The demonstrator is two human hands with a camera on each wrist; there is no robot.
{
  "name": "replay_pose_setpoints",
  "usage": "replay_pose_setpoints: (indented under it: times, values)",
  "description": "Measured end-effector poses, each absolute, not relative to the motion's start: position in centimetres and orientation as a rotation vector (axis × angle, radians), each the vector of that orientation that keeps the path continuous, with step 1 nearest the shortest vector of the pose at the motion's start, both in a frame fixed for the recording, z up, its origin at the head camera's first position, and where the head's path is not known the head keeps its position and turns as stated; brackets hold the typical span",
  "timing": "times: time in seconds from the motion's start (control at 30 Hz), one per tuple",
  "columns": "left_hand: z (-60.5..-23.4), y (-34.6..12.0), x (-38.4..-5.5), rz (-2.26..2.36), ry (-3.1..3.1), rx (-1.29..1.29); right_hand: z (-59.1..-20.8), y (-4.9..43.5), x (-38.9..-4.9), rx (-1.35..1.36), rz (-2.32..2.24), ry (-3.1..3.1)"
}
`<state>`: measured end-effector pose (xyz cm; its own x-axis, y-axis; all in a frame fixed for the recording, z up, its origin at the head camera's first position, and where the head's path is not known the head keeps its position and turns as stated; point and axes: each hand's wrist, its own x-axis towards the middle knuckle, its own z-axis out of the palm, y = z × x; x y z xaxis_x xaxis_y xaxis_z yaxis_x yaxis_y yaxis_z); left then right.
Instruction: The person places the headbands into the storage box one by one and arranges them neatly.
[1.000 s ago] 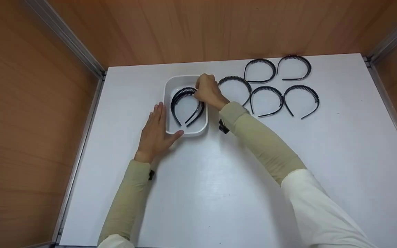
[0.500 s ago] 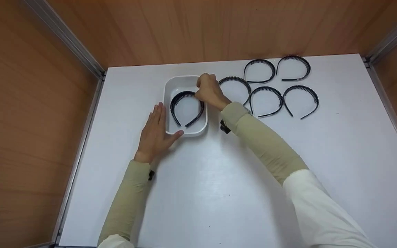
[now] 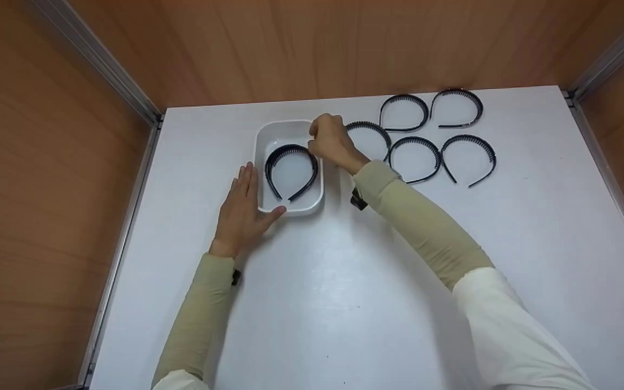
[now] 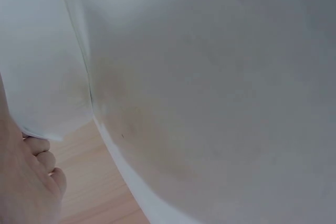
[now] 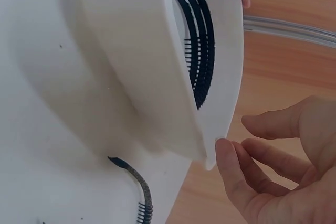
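Note:
A white plastic tray (image 3: 296,210) stands on the table. Several black toothed headbands (image 3: 270,161) lie stacked inside it, and the right wrist view shows the headbands (image 5: 202,51) lined up together. My left hand (image 3: 239,214) rests its straight fingers along the tray's left wall, its thumb at the front rim. Over the back right part of the tray is my right hand (image 3: 332,142). In the right wrist view that right hand (image 5: 283,166) has thumb and fingers apart with nothing between them, the fingertips close to the tray's rim. Whether they touch it I cannot tell.
To the right of the tray several more black headbands lie loose, among them one headband (image 3: 366,125) partly hidden by my right hand and forearm. A white table (image 3: 301,303) carries everything. Wooden panels (image 3: 312,49) close off the back and both sides.
One headband near my right hand has dropped onto the others in the tray and been let go. The right hand has barely shifted; the left hand keeps its place.

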<state>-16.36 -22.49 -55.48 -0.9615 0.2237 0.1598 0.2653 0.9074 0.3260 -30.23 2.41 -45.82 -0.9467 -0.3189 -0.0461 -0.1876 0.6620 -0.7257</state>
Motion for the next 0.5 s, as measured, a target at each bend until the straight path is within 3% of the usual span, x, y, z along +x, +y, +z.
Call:
replay_pose_setpoints:
  times: [0.5]
  values:
    - [-55.6,-22.7,-16.4,-0.529,-2.961,-0.371,-44.2,5.2,-29.4,-0.441,-1.199,2.722]
